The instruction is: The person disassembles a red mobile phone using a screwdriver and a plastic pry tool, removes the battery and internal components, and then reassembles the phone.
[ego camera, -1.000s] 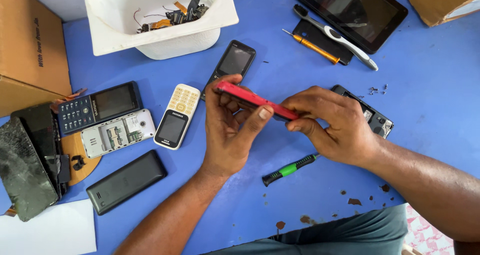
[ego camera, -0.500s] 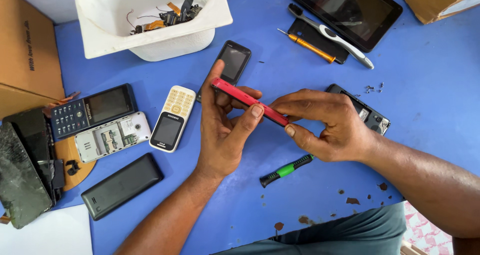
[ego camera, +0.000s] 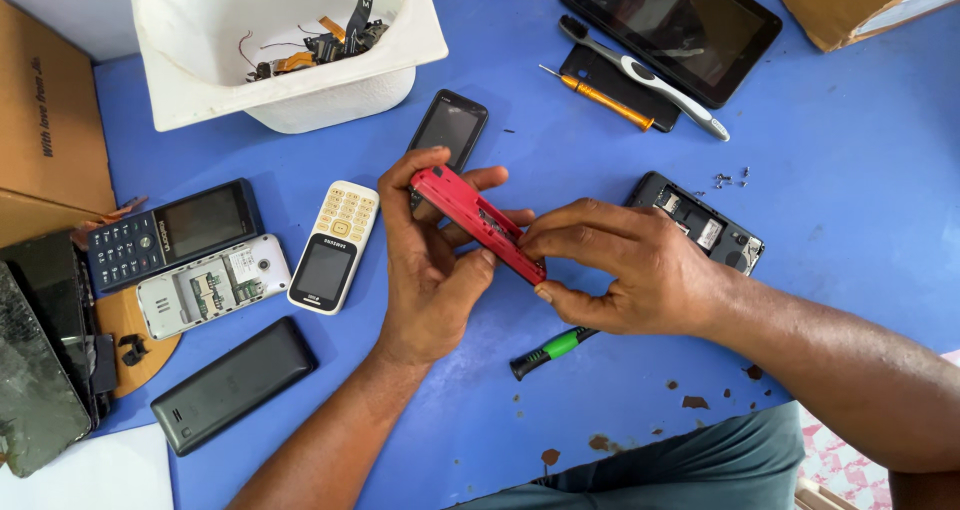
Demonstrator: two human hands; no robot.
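Both of my hands hold a slim red phone frame [ego camera: 476,220] edge-up above the blue table [ego camera: 850,170]. My left hand [ego camera: 430,270] grips its upper left end, fingers wrapped around it. My right hand [ego camera: 620,265] pinches the lower right end between thumb and fingers. Under my right hand lies a green-handled screwdriver [ego camera: 552,349]. An opened black phone body [ego camera: 705,225] rests just beyond my right wrist.
A white tub [ego camera: 290,90] with loose parts stands at the back. Left of my hands lie a white keypad phone [ego camera: 333,246], a dark keypad phone [ego camera: 170,232], an open phone back [ego camera: 212,285] and a black cover [ego camera: 234,382]. A tablet [ego camera: 670,25], toothbrush [ego camera: 645,77], orange screwdriver [ego camera: 598,98] and small screws [ego camera: 732,179] sit at right.
The red frame and both hands have stayed in nearly the same place; my fingers have shifted slightly along its edge. The view has drifted a little.
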